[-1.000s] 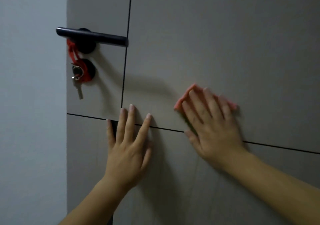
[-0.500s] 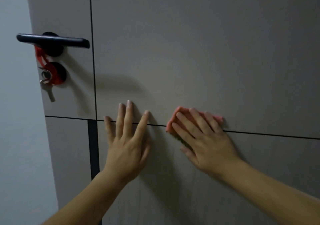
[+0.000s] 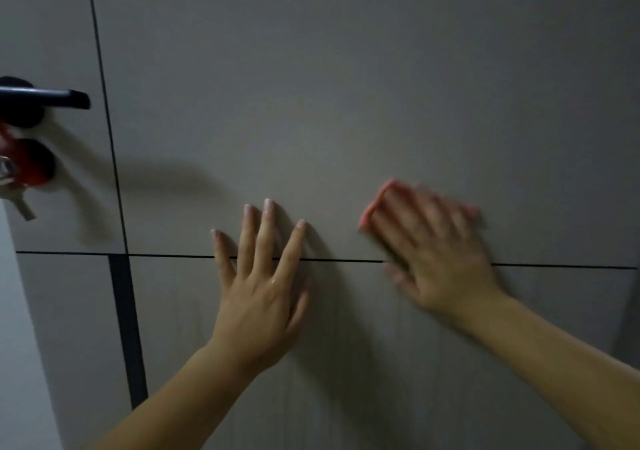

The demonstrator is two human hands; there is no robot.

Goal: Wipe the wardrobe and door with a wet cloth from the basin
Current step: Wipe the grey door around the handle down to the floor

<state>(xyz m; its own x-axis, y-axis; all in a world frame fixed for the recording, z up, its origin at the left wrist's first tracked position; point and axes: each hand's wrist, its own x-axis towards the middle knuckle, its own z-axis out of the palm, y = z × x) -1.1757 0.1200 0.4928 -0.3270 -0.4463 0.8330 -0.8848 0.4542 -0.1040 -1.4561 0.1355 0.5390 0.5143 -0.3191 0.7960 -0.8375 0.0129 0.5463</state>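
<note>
Grey door (image 3: 346, 85); left hand (image 3: 259, 304) flat; right hand (image 3: 440, 269) presses pink cloth (image 3: 373, 207).

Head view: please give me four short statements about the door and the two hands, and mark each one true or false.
1. The right hand presses a pink cloth against the door. True.
2. The left hand grips the black handle. False: it lies flat on the door with its fingers spread, apart from the handle.
3. Keys hang below the handle. True.
4. Both hands lie wholly above the horizontal groove. False: both hands cross it.
</note>
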